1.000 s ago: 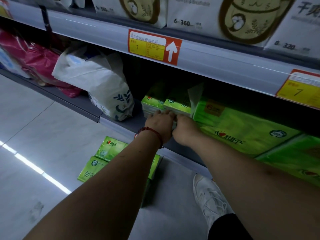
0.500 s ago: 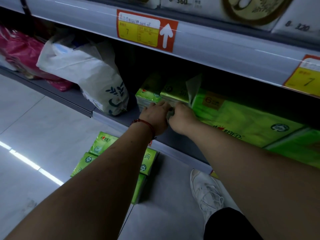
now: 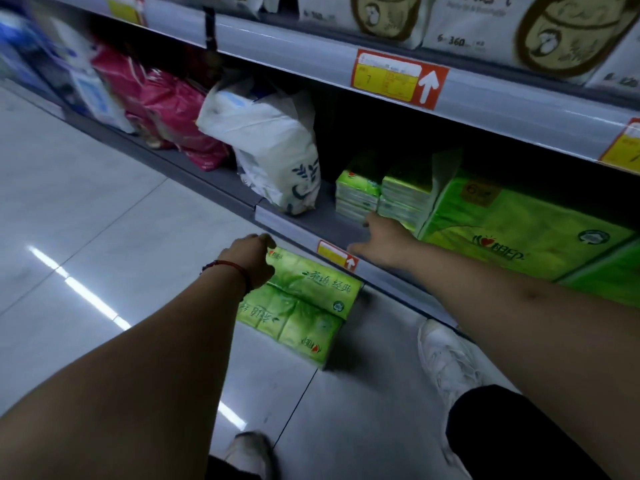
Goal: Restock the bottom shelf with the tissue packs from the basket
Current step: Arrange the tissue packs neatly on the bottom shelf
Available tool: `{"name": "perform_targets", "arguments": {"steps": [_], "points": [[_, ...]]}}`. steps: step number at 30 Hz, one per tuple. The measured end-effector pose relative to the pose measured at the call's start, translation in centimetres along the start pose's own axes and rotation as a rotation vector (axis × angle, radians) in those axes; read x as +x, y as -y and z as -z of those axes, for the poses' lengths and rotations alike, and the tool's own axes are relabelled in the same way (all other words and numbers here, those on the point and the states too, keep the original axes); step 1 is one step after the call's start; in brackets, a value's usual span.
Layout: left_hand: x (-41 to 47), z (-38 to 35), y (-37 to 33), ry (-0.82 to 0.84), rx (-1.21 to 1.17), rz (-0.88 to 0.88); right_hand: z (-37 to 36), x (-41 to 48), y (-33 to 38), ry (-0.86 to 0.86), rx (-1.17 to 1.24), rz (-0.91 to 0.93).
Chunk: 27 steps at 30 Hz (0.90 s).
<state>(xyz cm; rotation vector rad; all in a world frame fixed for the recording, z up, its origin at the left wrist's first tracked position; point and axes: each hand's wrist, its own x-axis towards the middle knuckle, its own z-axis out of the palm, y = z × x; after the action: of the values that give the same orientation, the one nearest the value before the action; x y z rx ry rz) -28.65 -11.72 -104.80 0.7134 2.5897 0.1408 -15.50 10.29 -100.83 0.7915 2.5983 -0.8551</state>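
Left hand (image 3: 254,261) is reaching down onto the end of the top floor pack (image 3: 311,289), likely to lift the next one. Its fingers are hidden, so I cannot tell if it is gripping. Right hand (image 3: 384,242) is lying spread on the bottom shelf (image 3: 311,223), fingertips touching the shelved stack (image 3: 377,192), probably steadying it. Green floor packs are sitting just below the shelf lip. The stack is standing between the white bag (image 3: 270,147) and the big green bundle (image 3: 512,233). No basket is showing.
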Motion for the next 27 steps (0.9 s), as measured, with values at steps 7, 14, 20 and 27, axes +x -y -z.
{"name": "perform_targets", "arguments": {"steps": [7,14,20,27], "points": [[0.0,-2.5,7.0,0.121,-0.147,0.229,-7.5,0.8,2.5,0.178,0.255,-0.151],[3.2,-5.1,7.3,0.198,-0.253,0.312,-14.9,0.9,1.3,0.304,0.344,-0.436],[4.8,-7.8,7.0,0.256,-0.321,0.411,-16.5,1.8,1.5,0.211,0.338,-0.629],[4.7,-8.7,8.0,0.289,-0.383,0.448,-18.0,2.2,0.7,0.445,0.567,-0.693]]}}
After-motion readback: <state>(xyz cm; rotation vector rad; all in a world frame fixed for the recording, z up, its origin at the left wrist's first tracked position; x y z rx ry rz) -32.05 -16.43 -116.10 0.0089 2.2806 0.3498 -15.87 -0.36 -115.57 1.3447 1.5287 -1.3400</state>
